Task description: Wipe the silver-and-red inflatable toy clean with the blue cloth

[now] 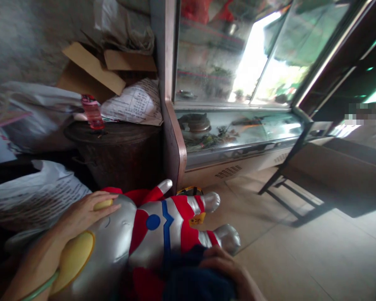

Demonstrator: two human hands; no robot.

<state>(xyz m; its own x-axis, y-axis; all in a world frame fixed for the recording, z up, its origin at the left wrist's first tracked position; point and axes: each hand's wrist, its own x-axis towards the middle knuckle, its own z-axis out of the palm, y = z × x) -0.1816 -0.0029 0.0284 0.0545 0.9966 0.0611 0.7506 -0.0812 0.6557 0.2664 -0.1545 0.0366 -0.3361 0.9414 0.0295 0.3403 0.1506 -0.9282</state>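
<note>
A large silver, red and blue toy figure (156, 234) lies across my lap, its silver feet pointing right. My left hand (81, 215) rests on its silver head, fingers curved around a yellow bump there. My right hand (230, 274) sits low at the bottom edge, closed around a dark blue cloth (194, 280) pressed against the figure's lower body.
A dark round drum (119, 146) with a pink bottle (93, 113) stands behind the toy, with cardboard (94, 71) and printed sacks (28, 192) around it. A glass display fridge (232, 83) stands at centre. A metal-legged table (303, 184) stands on the tiled floor at right.
</note>
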